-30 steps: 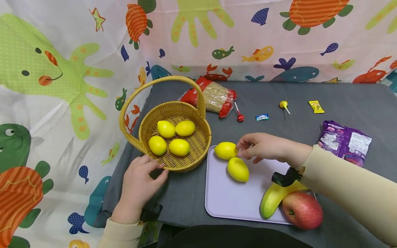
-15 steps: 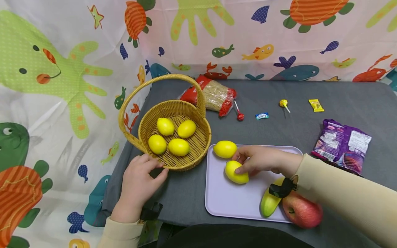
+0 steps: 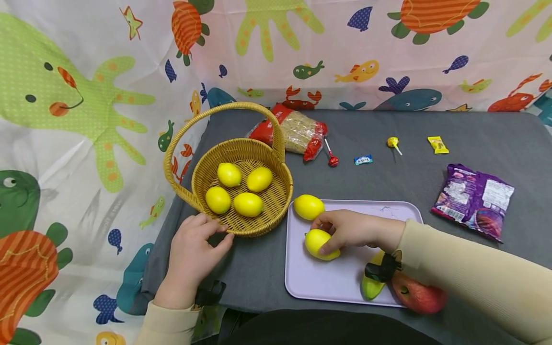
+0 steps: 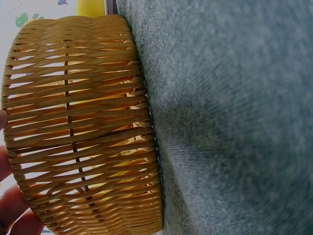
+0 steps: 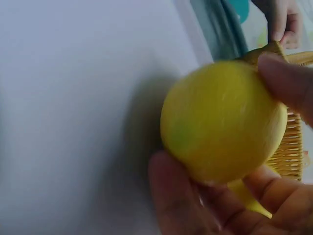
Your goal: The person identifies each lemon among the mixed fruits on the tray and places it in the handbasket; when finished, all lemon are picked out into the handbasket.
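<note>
My right hand (image 3: 347, 231) grips a yellow lemon (image 3: 317, 243) over the lilac tray (image 3: 297, 282). In the right wrist view the lemon (image 5: 220, 122) sits between thumb and fingers, with a shadow on the tray beside it. A second lemon (image 3: 309, 207) lies at the tray's far left corner. My left hand (image 3: 196, 256) holds the near rim of the wicker basket (image 3: 258, 230), which contains several lemons. The left wrist view shows the basket's woven side (image 4: 78, 127) with fingertips (image 4: 14, 205) at its rim.
A banana (image 3: 372, 286) and a red apple (image 3: 420, 294) lie at the tray's right, partly hidden by the right arm. Behind are a red packet (image 3: 297, 132), lollipops (image 3: 332, 158) (image 3: 393, 142), small sweets (image 3: 363, 159) (image 3: 438, 144) and a purple bag (image 3: 472, 201). A patterned curtain surrounds the table.
My right hand has moved from beside the far lemon to the nearer one, gripped it and shifted it slightly left. The left hand stays at the basket rim.
</note>
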Available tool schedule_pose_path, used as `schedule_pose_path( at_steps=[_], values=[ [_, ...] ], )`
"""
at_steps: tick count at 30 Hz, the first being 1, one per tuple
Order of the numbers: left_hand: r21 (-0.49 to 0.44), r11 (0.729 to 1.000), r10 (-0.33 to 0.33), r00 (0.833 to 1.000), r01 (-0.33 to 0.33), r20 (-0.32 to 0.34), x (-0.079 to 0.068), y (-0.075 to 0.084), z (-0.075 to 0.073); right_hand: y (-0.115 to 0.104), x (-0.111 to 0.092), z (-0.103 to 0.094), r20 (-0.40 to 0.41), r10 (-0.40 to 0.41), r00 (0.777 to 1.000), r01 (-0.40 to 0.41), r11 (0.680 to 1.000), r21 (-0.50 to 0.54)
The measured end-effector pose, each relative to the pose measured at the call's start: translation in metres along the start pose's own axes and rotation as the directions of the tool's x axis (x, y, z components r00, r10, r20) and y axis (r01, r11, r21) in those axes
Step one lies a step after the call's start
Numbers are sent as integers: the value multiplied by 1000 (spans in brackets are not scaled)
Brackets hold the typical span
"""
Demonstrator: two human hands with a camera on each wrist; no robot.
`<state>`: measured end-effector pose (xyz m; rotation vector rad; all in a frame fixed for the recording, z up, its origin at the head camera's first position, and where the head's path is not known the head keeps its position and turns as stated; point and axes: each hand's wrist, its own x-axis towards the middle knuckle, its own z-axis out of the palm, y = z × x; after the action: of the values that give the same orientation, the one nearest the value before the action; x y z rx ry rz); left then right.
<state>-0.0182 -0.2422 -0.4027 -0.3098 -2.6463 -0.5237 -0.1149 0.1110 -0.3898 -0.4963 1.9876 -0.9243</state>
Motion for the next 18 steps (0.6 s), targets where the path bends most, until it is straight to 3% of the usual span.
schedule_pose_path(
  at_steps=[9,13,18],
  values=[
    [-2,1000,5,1000,-5,-4,1,0,-1,-41,0,-21,49,-138,989,132,985,110],
    [1,1000,5,1000,-5,-10,1,-1,-1,-66,10,-33,3,-189,982,186,969,160],
    [-2,1000,-3,1000,3,-2,-1,0,-1,-88,39,-33,-81,-177,981,192,950,248]
  ],
)
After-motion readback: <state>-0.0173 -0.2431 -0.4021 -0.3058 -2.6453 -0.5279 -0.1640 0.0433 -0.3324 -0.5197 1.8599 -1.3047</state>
